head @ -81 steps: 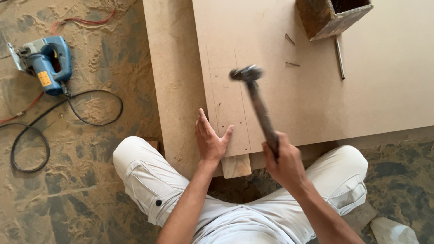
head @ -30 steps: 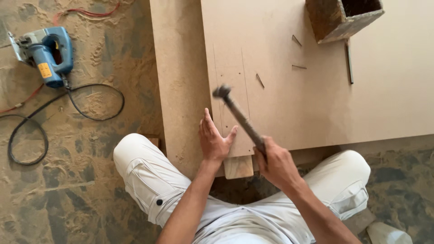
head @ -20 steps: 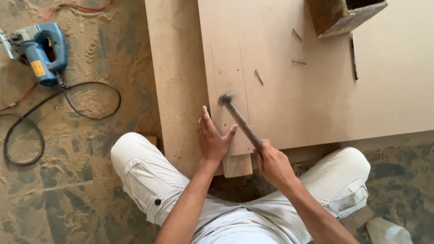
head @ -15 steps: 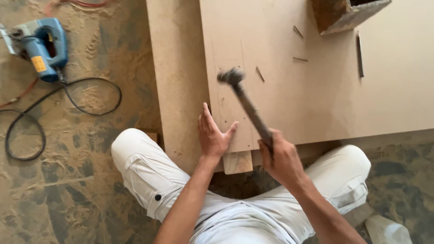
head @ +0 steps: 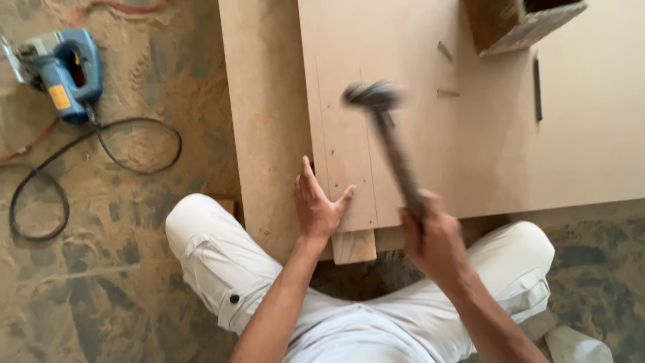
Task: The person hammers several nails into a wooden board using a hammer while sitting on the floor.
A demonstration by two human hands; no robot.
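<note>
Sawdust floor, fibreboard panel [head: 484,134]; left hand [head: 317,205] flat, spread on panel; right hand [head: 433,235] gripping raised hammer [head: 393,144].

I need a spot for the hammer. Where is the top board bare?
Bare: the top board right of the hammer, below the wooden box and metal rod. Crowded: the marked strip by the left hand, and the loose nails.

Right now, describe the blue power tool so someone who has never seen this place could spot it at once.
Start at the big tan board on the floor and look off its left edge to the sawdust-covered floor. Near the top left corner lies the jigsaw, with a black cord looping away from it. It is the only blue thing here, with a yellow label on its body.
</note>
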